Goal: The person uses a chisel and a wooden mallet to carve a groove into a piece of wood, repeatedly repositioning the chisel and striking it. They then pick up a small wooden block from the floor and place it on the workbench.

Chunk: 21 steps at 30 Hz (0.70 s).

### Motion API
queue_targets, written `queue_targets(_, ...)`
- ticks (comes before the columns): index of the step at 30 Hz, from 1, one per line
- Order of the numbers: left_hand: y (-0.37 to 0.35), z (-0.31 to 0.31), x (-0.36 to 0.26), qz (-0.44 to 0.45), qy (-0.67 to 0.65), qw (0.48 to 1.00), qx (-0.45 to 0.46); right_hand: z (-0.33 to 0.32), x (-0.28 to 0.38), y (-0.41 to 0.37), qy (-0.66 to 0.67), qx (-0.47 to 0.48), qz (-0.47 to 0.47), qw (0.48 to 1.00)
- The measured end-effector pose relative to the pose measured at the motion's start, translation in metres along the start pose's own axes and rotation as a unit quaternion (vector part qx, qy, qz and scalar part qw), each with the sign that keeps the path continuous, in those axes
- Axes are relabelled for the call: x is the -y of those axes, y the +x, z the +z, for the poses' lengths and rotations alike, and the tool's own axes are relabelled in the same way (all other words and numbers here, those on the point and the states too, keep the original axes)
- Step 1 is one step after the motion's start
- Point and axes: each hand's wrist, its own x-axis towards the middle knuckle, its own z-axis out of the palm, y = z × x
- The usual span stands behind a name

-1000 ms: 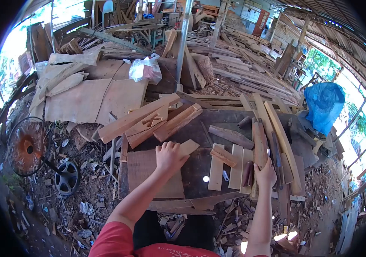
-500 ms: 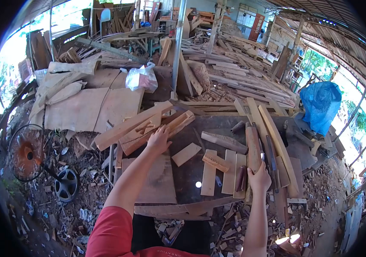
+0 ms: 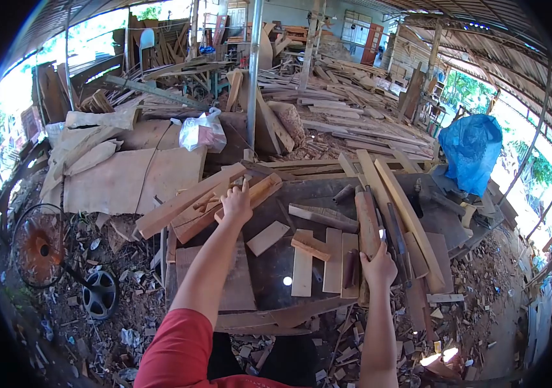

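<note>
Apparently reached left hand [image 3: 236, 203], grip unclear, over tabletop's [image 3: 268, 266] far-left corner blocks [image 3: 262, 193], needing clearance; held pale item [image 3: 381, 233] in right hand [image 3: 379, 266].

Notched block [image 3: 185, 227]: brown timber, recesses cut into its upper face, lying aslant on the far left of the desk [image 3: 266, 265], partly covered.
Hollowed block [image 3: 267, 187]: reddish-brown, trough-like, hollow upward, just to the right, at a similar slant.
Slim object [image 3: 382, 233]: held beside the plank, only its pale tip showing.
Long plank [image 3: 366, 220]: brown, running near to far, right of centre.
</note>
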Motion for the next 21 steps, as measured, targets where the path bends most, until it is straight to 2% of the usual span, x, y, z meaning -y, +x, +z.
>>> queue_targets(4, -0.033, -0.056, -0.002, 0.010, -0.060, 0.998, -0.009, -0.004, -0.001, 0.000, 0.000, 0.000, -0.002, 1.000)
queue_targets(5, -0.038, -0.054, 0.012, 0.047, -0.100, 0.994, -0.020, -0.004, 0.000, -0.001, 0.004, -0.004, -0.003, 1.000)
queue_targets(6, -0.051, -0.058, 0.023, 0.045, -0.090, 0.995, -0.015, -0.004, 0.000, -0.001, 0.009, -0.005, -0.004, 1.000)
queue_targets(8, -0.082, -0.066, 0.047, 0.161, -0.143, 0.973, -0.081, 0.000, -0.003, 0.001, -0.001, -0.015, -0.012, 1.000)
queue_targets(9, -0.096, -0.072, 0.061, 0.208, -0.198, 0.956, -0.062, -0.001, -0.002, 0.000, 0.003, -0.014, -0.014, 1.000)
queue_targets(10, -0.110, -0.077, 0.072, 0.201, -0.191, 0.959, -0.056, -0.002, -0.002, 0.000, 0.006, -0.013, -0.017, 1.000)
queue_targets(12, -0.141, -0.090, 0.087, 0.192, -0.222, 0.953, 0.074, 0.000, -0.001, 0.001, -0.001, -0.013, -0.017, 1.000)
queue_targets(18, -0.184, -0.067, 0.113, 0.237, -0.190, 0.949, 0.086, 0.001, 0.003, 0.002, -0.006, -0.002, -0.010, 1.000)
queue_targets(21, -0.186, -0.059, 0.112, 0.160, -0.198, 0.959, 0.127, 0.000, 0.003, 0.001, 0.008, -0.020, -0.016, 1.000)
